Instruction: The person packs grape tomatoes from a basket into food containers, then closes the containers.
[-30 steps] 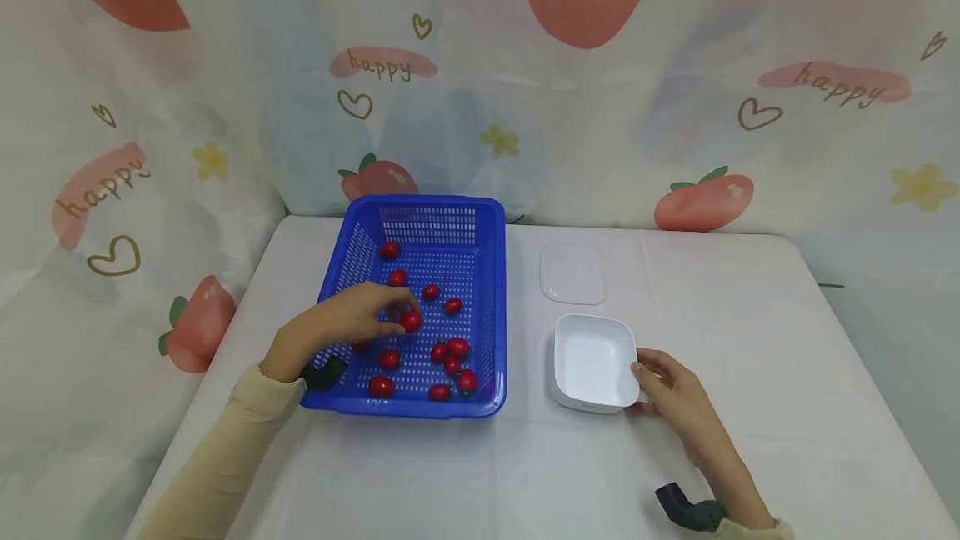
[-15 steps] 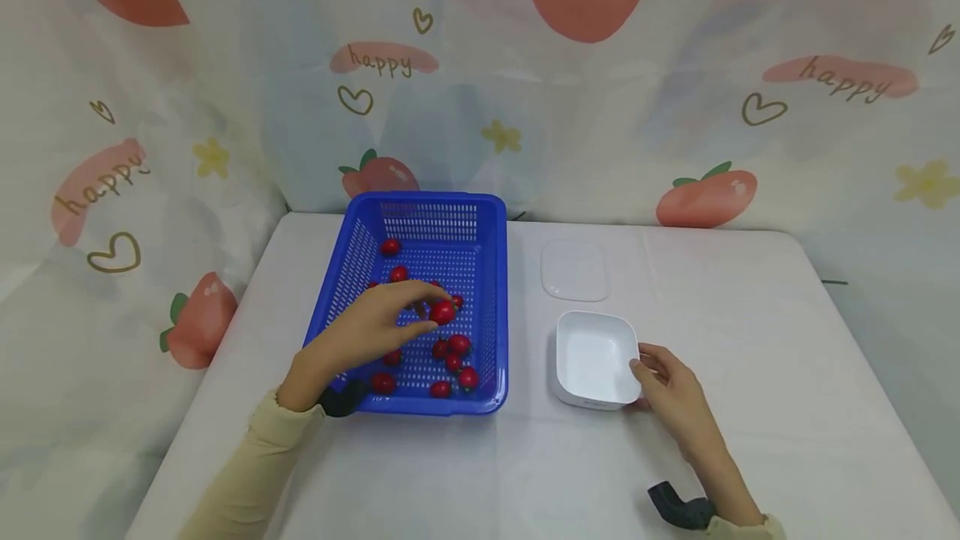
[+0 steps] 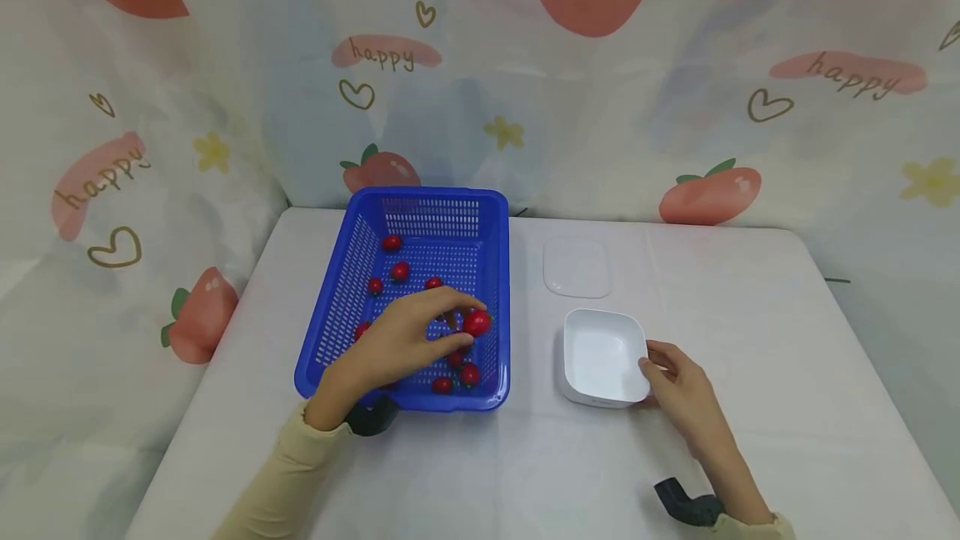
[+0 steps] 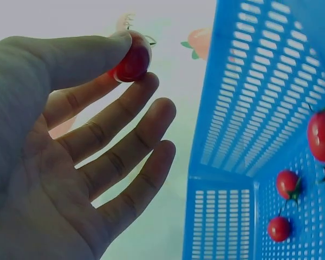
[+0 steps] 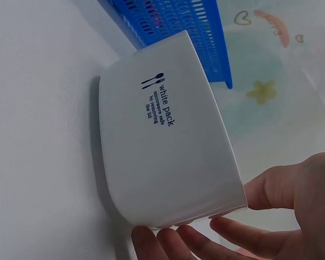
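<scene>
My left hand (image 3: 408,336) pinches a cherry tomato (image 3: 477,323) between thumb and forefinger, over the right side of a blue plastic basket (image 3: 495,273). In the left wrist view, that tomato (image 4: 136,58) shows green stem bits, and the other fingers are spread apart. Several more cherry tomatoes (image 3: 400,272) lie scattered in the basket, some hidden under the hand. My right hand (image 3: 686,390) grips the right side of a square white food container (image 3: 603,357) on the table, thumb at the rim. Nothing lies inside it. The right wrist view shows printed lettering on the container's wall (image 5: 157,124).
Behind the white container lies a clear square lid (image 3: 577,267), flat on the white-covered table (image 3: 525,473). A printed curtain (image 3: 480,90) hangs right behind the table's back edge and along its left side. The basket stands left of the container.
My left hand has picked the cherry tomato up from the basket's middle and carried it right, towards the basket's right wall. My right hand keeps its grip on the container.
</scene>
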Available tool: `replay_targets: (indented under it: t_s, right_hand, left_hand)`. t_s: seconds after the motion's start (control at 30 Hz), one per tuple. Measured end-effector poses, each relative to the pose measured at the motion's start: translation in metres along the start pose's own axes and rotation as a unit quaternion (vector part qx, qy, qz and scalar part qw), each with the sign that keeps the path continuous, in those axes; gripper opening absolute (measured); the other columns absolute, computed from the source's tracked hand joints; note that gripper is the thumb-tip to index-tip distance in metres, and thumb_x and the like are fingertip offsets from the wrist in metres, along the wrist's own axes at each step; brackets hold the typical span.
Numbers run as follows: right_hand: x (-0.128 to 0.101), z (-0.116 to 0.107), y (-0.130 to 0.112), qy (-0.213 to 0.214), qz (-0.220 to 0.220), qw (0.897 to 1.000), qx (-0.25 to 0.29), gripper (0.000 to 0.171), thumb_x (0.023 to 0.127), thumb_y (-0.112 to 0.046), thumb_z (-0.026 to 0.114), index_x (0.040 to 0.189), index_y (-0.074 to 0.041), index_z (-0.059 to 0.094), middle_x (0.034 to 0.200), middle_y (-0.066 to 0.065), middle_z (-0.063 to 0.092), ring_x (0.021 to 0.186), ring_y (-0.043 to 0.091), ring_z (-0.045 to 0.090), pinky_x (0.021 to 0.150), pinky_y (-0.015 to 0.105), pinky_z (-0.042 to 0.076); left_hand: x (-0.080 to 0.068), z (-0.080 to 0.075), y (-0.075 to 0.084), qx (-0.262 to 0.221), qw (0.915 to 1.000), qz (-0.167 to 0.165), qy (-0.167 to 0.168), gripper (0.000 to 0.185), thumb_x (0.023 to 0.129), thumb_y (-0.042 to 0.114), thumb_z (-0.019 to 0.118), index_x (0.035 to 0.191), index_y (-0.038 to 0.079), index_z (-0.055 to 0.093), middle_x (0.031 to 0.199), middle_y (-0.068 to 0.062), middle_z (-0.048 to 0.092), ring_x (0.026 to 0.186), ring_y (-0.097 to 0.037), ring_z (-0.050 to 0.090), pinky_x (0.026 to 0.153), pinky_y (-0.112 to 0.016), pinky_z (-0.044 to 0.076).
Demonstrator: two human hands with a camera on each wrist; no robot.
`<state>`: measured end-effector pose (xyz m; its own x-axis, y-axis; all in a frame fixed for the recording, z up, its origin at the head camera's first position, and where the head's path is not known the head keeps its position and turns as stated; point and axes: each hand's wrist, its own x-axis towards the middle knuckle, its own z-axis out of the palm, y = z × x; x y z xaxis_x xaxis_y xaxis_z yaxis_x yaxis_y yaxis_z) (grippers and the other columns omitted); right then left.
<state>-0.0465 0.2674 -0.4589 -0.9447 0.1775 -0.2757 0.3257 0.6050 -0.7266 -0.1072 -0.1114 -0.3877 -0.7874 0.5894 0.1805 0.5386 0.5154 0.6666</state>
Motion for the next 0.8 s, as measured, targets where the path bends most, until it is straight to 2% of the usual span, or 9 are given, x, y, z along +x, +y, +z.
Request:
replay_targets:
  t_s: [0.13,0.23,0.37,0.5,0.6,0.67,0.8]
  right_hand:
    - [-0.001,-0.004,0.002,-0.001,0.003,1.000,-0.006,0.055,0.109,-0.025,0.047,0.154,0.005,0.039,0.151,0.034,0.049,0.135,0.052,0.055,0.090,0.043,0.063]
    - [-0.001,-0.007,0.004,-0.004,0.006,1.000,-0.008,0.055,0.110,-0.026,0.046,0.154,0.005,0.039,0.152,0.034,0.048,0.136,0.052,0.055,0.090,0.043,0.063]
    - [-0.003,-0.011,0.009,-0.008,0.006,1.000,-0.008,0.055,0.110,-0.025,0.046,0.155,0.006,0.038,0.152,0.035,0.047,0.135,0.052,0.055,0.084,0.036,0.064]
    - [-0.003,-0.014,0.014,-0.007,-0.002,1.000,-0.005,0.055,0.110,-0.024,0.046,0.154,0.008,0.037,0.151,0.036,0.047,0.134,0.053,0.056,0.078,0.029,0.063]
    - [-0.003,-0.015,0.016,-0.008,-0.004,1.000,0.000,0.056,0.110,-0.025,0.047,0.154,0.009,0.037,0.151,0.037,0.047,0.133,0.053,0.056,0.076,0.025,0.062]
    - [-0.003,-0.015,0.017,-0.014,-0.001,1.000,0.007,0.057,0.110,-0.027,0.047,0.155,0.008,0.036,0.152,0.036,0.046,0.135,0.053,0.054,0.076,0.023,0.061]
    - [-0.002,-0.016,0.020,-0.024,0.013,0.999,0.019,0.060,0.111,-0.030,0.046,0.156,0.007,0.035,0.155,0.035,0.043,0.136,0.051,0.054,0.075,0.020,0.060]
  left_hand:
    - [0.000,0.006,0.004,-0.022,0.9997,0.002,0.006,0.036,0.097,0.022,0.076,0.133,0.023,0.067,0.121,0.008,0.072,0.103,-0.012,0.066,0.091,-0.036,0.061]
    - [0.000,0.011,0.006,-0.033,0.9994,0.003,0.013,0.036,0.098,0.022,0.075,0.133,0.025,0.067,0.121,0.009,0.071,0.102,-0.013,0.066,0.089,-0.033,0.060]
    - [0.000,0.019,0.011,-0.038,0.9991,0.004,0.020,0.037,0.098,0.022,0.074,0.134,0.026,0.066,0.117,0.009,0.069,0.098,-0.015,0.063,0.085,-0.028,0.058]
    - [0.003,0.029,0.017,-0.047,0.9986,0.000,0.023,0.038,0.098,0.023,0.074,0.135,0.026,0.065,0.115,0.008,0.067,0.097,-0.015,0.062,0.084,-0.033,0.059]
    - [0.007,0.036,0.021,-0.049,0.9984,-0.004,0.029,0.038,0.098,0.023,0.074,0.135,0.026,0.066,0.114,0.009,0.067,0.096,-0.013,0.062,0.083,-0.029,0.058]
    - [0.009,0.042,0.025,-0.051,0.9982,-0.007,0.031,0.038,0.098,0.024,0.074,0.135,0.026,0.066,0.115,0.009,0.067,0.096,-0.011,0.062,0.083,-0.025,0.057]
    - [0.014,0.052,0.034,-0.067,0.9972,-0.013,0.032,0.039,0.098,0.023,0.074,0.136,0.025,0.066,0.114,0.007,0.066,0.098,-0.010,0.063,0.086,-0.028,0.059]
